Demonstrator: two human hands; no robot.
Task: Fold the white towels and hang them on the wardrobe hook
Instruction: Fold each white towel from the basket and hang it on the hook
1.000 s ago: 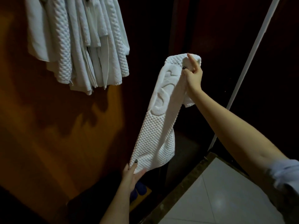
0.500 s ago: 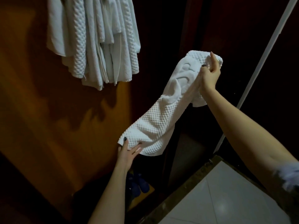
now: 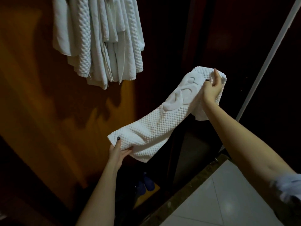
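Head view, towel: white, waffle-textured with a raised smooth motif near its upper end; stretched on a slant between both hands, upper end at right, lower end at left, in front of the dark wardrobe opening.
Head view, right hand: raised; fingers curled round the towel's upper end, gripping it; one finger points up along the fabric.
Head view, left hand: lower, under the towel's bottom corner; thumb on top, fingers beneath, pinching the edge.
Head view, hung towels: bunch of white towels hanging at upper left against the wooden panel; well apart from the held towel. Hook itself out of frame.
Head view, floor: blue slippers low in the wardrobe; pale tiles at lower right, edged by a dark stone threshold.
Head view, pole: pale, slanting, at right.
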